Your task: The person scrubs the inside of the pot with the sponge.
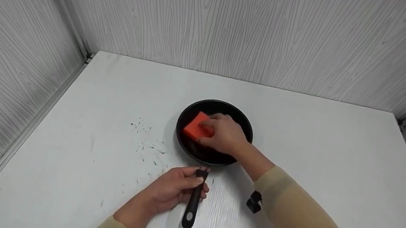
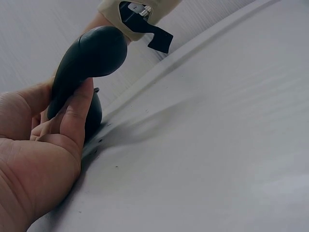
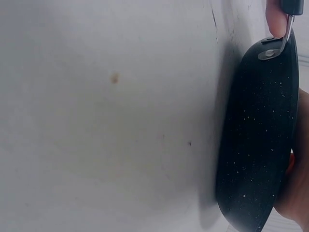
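A black frying pan (image 1: 210,157) is at the middle of the white table, its handle (image 1: 192,207) pointing toward me. My left hand (image 1: 173,187) grips that handle near the pan, thumb on top and fingers beneath. In the left wrist view the fingers (image 2: 72,113) curl under the dark handle (image 2: 89,53). Inside the pan, my right hand (image 1: 226,134) holds an orange-red sponge (image 1: 195,128) by its right side. The right wrist view has the pan's speckled outer wall (image 3: 258,135); only a sliver of the sponge (image 3: 290,163) shows past the rim.
Dark specks and short marks (image 1: 152,147) are scattered on the table (image 1: 324,151) left of the pan. Grey wood-grain panels (image 1: 234,24) stand along the back and both sides.
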### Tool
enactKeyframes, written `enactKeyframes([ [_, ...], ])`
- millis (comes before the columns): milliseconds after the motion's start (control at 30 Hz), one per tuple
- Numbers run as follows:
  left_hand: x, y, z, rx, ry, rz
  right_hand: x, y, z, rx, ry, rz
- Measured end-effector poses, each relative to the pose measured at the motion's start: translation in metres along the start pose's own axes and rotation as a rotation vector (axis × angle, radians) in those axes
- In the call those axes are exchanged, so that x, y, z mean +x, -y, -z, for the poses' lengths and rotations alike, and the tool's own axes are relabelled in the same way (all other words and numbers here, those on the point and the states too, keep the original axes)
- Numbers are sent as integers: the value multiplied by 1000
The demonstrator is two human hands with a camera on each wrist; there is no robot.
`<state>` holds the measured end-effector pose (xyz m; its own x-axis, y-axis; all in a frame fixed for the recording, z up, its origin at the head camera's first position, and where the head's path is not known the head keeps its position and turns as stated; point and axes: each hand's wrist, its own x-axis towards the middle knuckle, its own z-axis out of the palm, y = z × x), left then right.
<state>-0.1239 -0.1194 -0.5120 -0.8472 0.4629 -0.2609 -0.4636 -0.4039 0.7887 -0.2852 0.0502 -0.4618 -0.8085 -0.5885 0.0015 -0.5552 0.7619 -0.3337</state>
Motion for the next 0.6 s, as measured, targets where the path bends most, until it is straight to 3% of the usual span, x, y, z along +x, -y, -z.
enactKeyframes([
  [600,0,1,1,-10,-9,-6,1,-6,4,-87,-19,-44],
])
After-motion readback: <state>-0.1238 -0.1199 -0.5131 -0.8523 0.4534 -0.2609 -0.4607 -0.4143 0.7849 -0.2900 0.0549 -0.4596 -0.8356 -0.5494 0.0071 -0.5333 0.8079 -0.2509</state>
